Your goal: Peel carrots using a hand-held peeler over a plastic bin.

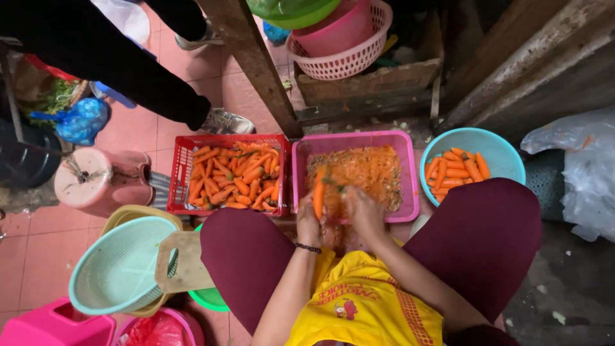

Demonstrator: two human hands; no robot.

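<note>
My left hand [309, 223] grips an orange carrot [318, 191], held upright over the pink tub [410, 170] that is full of orange peelings. My right hand [363, 210] is closed beside the carrot, moving and blurred; what it holds I cannot make out. A red crate [179, 173] of unpeeled carrots stands to the left of the tub. A light blue bowl [496, 150] with several peeled carrots stands to the right, by my right knee.
A pale green colander [115, 269] and a wooden cutting board [182, 263] lie by my left knee. Another person's dark-clad leg and shoe [227, 122] stand behind the crate. A wooden post [256, 64], pink baskets [346, 45] and a plastic bag [576, 173] surround the spot.
</note>
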